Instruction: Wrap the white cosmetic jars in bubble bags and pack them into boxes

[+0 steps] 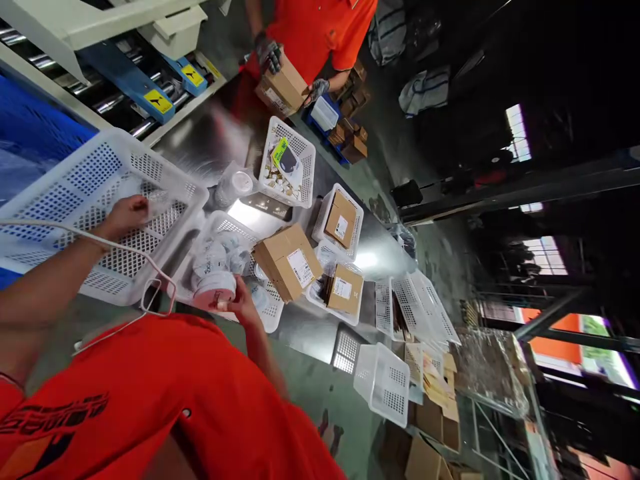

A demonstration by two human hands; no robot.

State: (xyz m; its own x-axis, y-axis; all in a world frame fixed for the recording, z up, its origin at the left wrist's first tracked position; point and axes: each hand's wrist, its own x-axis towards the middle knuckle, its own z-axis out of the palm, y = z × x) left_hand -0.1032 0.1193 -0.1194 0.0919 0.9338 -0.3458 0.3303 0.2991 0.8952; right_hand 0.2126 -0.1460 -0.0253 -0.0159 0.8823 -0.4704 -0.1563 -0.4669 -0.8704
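My left hand [131, 217] is inside a large white perforated basket [107, 150], its fingers curled closed. Translucent plastic [159, 200] shows at the fingertips; what exactly they hold is unclear. My right hand [241, 303] grips a white jar with a pinkish-red face [215, 291], tilted over the near edge of a smaller white basket [273, 317]. Several clear-wrapped white containers [213, 257] lie in that basket, close beside the jar. A stack of flat brown cartons with a white label [289, 261] rests across its right side.
A white cable [115, 245] crosses before my left arm. Further along the metal table [373, 240] stand a basket of small pieces [310, 170] and baskets of cartons [343, 230]. Opposite, a gloved co-worker [320, 40] holds a carton [283, 87]. A roller conveyor [107, 103] is upper left.
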